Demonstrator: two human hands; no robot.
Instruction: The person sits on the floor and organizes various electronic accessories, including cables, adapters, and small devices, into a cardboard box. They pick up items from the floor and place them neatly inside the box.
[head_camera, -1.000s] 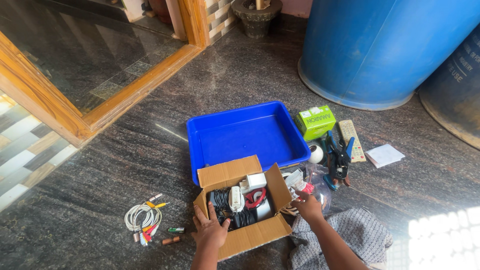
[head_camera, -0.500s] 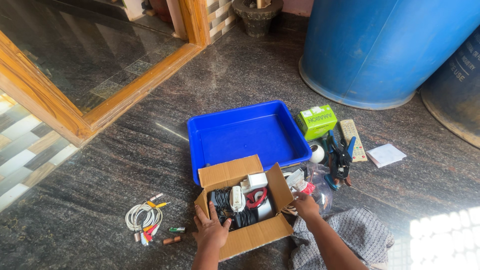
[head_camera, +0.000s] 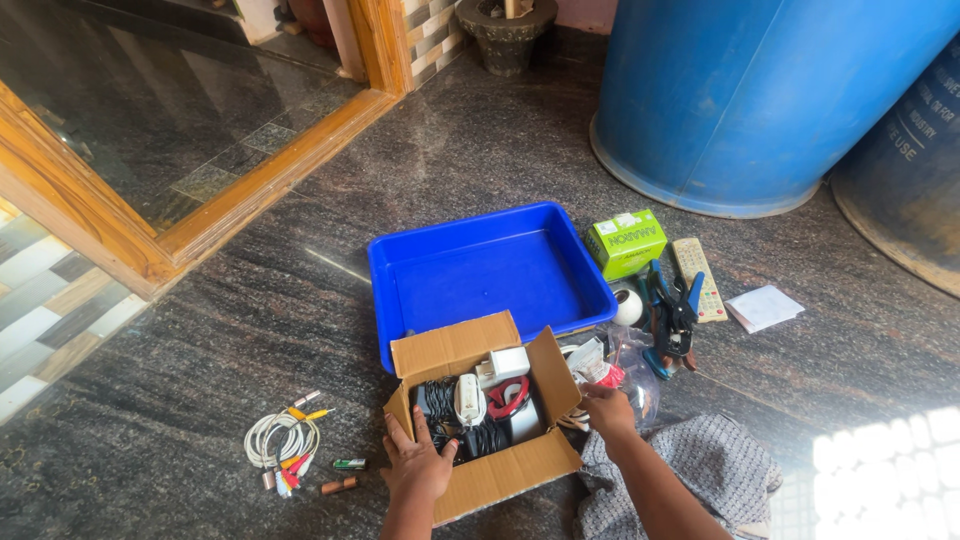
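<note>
The left hand (head_camera: 417, 462) lay flat against the cardboard box (head_camera: 500, 470), fingers spread, grasping nothing. The right hand (head_camera: 606, 410) touched a plastic bag (head_camera: 630, 372) beside it; its grip could not be told

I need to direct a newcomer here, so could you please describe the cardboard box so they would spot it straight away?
Start at the blue tray on the dark stone floor. The cardboard box sits against its near edge, flaps open, holding cables and chargers. It is the only brown container, with the left hand on it.

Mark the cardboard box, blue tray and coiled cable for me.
cardboard box (head_camera: 500, 475), head view, near front wall.
blue tray (head_camera: 480, 275), head view, bare floor inside.
coiled cable (head_camera: 280, 440), head view, white loops.
</note>
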